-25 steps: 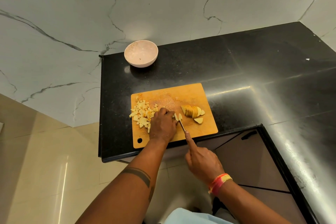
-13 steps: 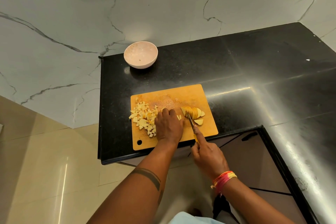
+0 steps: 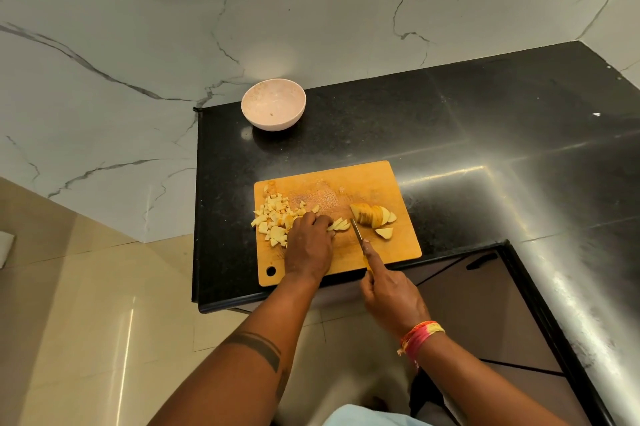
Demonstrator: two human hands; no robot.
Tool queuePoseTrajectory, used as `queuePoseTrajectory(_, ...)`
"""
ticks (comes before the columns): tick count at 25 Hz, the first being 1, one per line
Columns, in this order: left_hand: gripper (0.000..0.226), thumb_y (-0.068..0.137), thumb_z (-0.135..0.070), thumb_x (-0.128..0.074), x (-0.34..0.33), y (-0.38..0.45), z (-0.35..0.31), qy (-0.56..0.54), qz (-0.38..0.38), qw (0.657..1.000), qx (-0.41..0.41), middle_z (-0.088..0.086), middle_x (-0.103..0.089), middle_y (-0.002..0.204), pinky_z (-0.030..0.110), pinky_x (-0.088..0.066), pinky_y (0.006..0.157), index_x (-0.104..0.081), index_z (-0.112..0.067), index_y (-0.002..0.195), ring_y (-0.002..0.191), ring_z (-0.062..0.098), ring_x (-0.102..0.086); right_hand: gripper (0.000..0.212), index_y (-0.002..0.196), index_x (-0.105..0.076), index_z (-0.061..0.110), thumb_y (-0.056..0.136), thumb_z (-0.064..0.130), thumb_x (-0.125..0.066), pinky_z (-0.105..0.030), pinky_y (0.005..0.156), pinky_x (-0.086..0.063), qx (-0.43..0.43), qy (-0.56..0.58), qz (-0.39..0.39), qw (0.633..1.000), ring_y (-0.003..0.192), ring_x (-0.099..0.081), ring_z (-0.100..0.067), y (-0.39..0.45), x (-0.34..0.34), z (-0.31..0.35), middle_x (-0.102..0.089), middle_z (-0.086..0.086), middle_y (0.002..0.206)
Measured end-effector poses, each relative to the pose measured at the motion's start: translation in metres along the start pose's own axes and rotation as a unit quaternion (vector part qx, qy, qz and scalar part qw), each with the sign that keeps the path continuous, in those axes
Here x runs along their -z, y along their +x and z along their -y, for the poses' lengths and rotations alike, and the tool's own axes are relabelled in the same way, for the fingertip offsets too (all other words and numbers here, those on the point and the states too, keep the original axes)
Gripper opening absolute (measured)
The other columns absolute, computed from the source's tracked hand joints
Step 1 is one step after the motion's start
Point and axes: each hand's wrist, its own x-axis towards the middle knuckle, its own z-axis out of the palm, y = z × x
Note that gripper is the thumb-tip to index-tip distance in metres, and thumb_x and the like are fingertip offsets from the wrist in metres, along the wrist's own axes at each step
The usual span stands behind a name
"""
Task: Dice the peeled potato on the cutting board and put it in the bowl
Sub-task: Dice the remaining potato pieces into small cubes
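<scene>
**Potato half diced, bowl waiting**

One cutting board (image 3: 375,183), one knife (image 3: 357,231), one bowl (image 3: 273,109) — and two hands at work. Left of the board's centre lies a heap of diced potato (image 3: 272,218); right of centre, a fanned row of potato slices (image 3: 372,215). The left hand (image 3: 309,247) presses curled fingers on a few strips at mid-board. The right hand (image 3: 391,294) grips the knife, its blade now drawn back from the slices it met half a second ago. Beyond the board, the bowl holds no potato.
</scene>
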Motion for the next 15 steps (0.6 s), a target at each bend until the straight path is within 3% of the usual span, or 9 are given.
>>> queuePoseTrajectory(5, 0.03, 0.099, -0.028, -0.056, 0.0001, 0.0094, -0.0072, 0.005, 0.0, 1.0, -0.017, 0.0, -0.057, 0.118, 0.037, -0.046, 0.091, -0.062, -0.026, 0.129, 0.108, 0.022, -0.051, 0.069, 0.161, -0.003, 0.036, 0.103, 0.032, -0.039, -0.03, 0.049, -0.029, 0.004, -0.014, -0.003, 1.0, 0.057, -0.049, -0.014, -0.0023, -0.0033, 0.0054, -0.05, 0.007, 0.067)
queuePoseTrajectory(11, 0.041, 0.094, -0.049, -0.059, -0.0009, 0.0013, -0.0069, 0.041, -0.023, 0.998, -0.031, 0.003, -0.053, 0.116, 0.037, -0.045, 0.084, -0.062, -0.026, 0.128, 0.102, 0.022, -0.051, 0.067, 0.161, -0.012, 0.035, 0.101, 0.029, -0.043, -0.036, 0.056, -0.04, -0.007, 0.025, -0.028, 0.999, 0.063, -0.056, -0.021, 0.0001, 0.0009, 0.003, -0.055, 0.003, 0.069)
queuePoseTrajectory(15, 0.036, 0.097, -0.04, -0.058, -0.0006, 0.0041, -0.007, 0.055, -0.01, 0.998, -0.035, 0.001, -0.051, 0.12, 0.037, -0.042, 0.09, -0.059, -0.027, 0.131, 0.106, 0.022, -0.049, 0.067, 0.16, -0.011, 0.037, 0.101, 0.03, -0.041, -0.035, 0.053, -0.038, 0.013, 0.01, -0.03, 0.999, 0.059, -0.055, -0.02, 0.0059, 0.0036, 0.0092, -0.054, 0.002, 0.066)
